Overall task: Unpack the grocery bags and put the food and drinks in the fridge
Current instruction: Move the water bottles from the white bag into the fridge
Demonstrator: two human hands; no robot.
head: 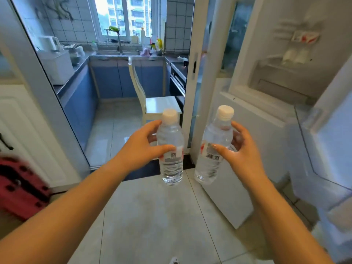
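My left hand (141,145) grips a clear water bottle (171,168) with a white cap and a red-and-white label, held upright in front of me. A second water bottle (211,164) of the same kind, barcode facing me, is held by my right hand (240,149) and tilts slightly to the right. The two bottles hang side by side over the tiled floor, apart from each other. To the right stands the white fridge (266,121) with its door (285,60) open; door shelves hold a red-and-white packet (304,37) and white items.
A sliding glass door frame (194,77) opens onto a kitchen with blue cabinets, a sink counter and a white chair (156,105). A red object (21,187) lies at the left edge beside a white cabinet. Pale floor tiles stretch below my arms.
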